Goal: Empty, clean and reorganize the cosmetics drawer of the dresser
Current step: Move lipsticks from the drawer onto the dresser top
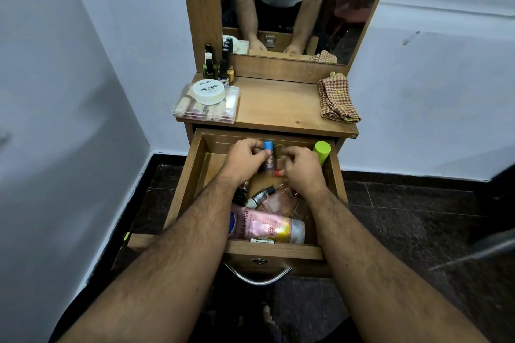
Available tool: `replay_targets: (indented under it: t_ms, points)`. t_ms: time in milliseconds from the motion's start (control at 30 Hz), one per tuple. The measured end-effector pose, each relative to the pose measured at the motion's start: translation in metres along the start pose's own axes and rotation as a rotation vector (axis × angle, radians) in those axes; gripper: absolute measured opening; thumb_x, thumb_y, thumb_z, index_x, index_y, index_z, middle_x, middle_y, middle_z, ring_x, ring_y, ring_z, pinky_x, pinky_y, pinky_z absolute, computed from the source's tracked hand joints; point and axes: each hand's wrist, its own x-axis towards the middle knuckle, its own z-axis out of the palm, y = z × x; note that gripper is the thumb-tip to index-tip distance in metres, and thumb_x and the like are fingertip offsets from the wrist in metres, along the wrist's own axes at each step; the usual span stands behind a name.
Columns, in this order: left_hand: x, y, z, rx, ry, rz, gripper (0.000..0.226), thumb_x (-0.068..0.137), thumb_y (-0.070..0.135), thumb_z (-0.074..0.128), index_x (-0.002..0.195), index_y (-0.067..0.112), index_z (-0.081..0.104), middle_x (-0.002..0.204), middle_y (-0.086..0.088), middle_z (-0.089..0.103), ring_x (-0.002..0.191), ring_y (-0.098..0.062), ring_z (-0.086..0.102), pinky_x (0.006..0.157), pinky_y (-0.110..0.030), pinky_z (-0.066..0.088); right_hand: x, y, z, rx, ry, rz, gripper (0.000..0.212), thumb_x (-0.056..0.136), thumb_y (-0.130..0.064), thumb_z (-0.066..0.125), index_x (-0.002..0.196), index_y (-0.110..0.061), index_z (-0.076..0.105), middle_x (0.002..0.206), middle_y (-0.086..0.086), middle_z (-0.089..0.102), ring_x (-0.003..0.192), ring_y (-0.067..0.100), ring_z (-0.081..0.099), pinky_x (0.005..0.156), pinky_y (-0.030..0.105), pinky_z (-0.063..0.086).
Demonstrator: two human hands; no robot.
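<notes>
The wooden drawer [184, 189] of the dresser is pulled out, with cosmetics inside. My left hand [243, 157] reaches into the back of it, fingers closed on a small blue-capped bottle [268, 149]. My right hand [302, 168] is beside it, fingers curled over small items, with a red-capped one [277, 173] at its fingertips. A green-capped bottle [322, 152] stands in the back right corner. Nearer the front lie a pink tube [267, 227], a pink perfume bottle [280, 202] and a small dark-capped bottle [262, 195].
On the dresser top [278, 104] sit a clear box of lipsticks [206, 110] with a white nail polish remover tub [208, 91] on it, several nail polish bottles [218, 68] and a checked cloth [337, 99]. A mirror [292, 3] rises behind. Walls flank both sides.
</notes>
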Motion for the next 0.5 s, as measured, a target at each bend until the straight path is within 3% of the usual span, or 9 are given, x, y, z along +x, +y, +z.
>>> replay_targets:
  t_ms: [100,200,333,500]
  points:
    - [0.0,0.0002,-0.003,0.026,0.048,-0.038,0.008,0.088,0.025,0.068,0.09,0.03,0.062,0.092,0.006,0.068,0.089,-0.018,0.068,0.083,-0.041,0.058,-0.001,0.0031,-0.0037,-0.274,0.02,0.066,0.031,0.093,-0.003,0.057,0.121,-0.011,0.067,0.116,0.006,0.069,0.105,0.021,0.065,0.09,0.035,0.056]
    - [-0.0005,-0.0015,-0.0019,0.072,0.043,-0.031,0.009,0.087,0.027,0.07,0.094,0.026,0.066,0.09,0.007,0.068,0.087,-0.013,0.066,0.077,-0.036,0.058,-0.0037,0.0029,-0.0047,-0.433,-0.066,0.111,0.02,0.092,-0.007,0.06,0.11,-0.014,0.068,0.106,0.005,0.069,0.098,0.023,0.065,0.084,0.039,0.057]
    - [-0.0025,-0.0006,0.0003,0.091,0.04,-0.021,0.008,0.087,0.025,0.07,0.094,0.024,0.067,0.087,0.007,0.068,0.084,-0.01,0.064,0.068,-0.026,0.051,-0.0034,-0.0019,-0.0014,-0.505,-0.12,0.081,0.012,0.093,-0.014,0.062,0.103,-0.016,0.067,0.099,0.003,0.065,0.084,0.019,0.056,0.074,0.034,0.051]
    - [-0.0049,0.0002,0.0008,0.123,0.04,-0.013,0.009,0.088,0.024,0.07,0.096,0.023,0.067,0.087,0.008,0.067,0.08,-0.005,0.062,0.063,-0.021,0.045,-0.0008,0.0028,-0.0034,-0.479,-0.206,0.087,0.015,0.088,-0.021,0.063,0.103,-0.019,0.067,0.1,0.002,0.064,0.092,0.02,0.061,0.08,0.038,0.056]
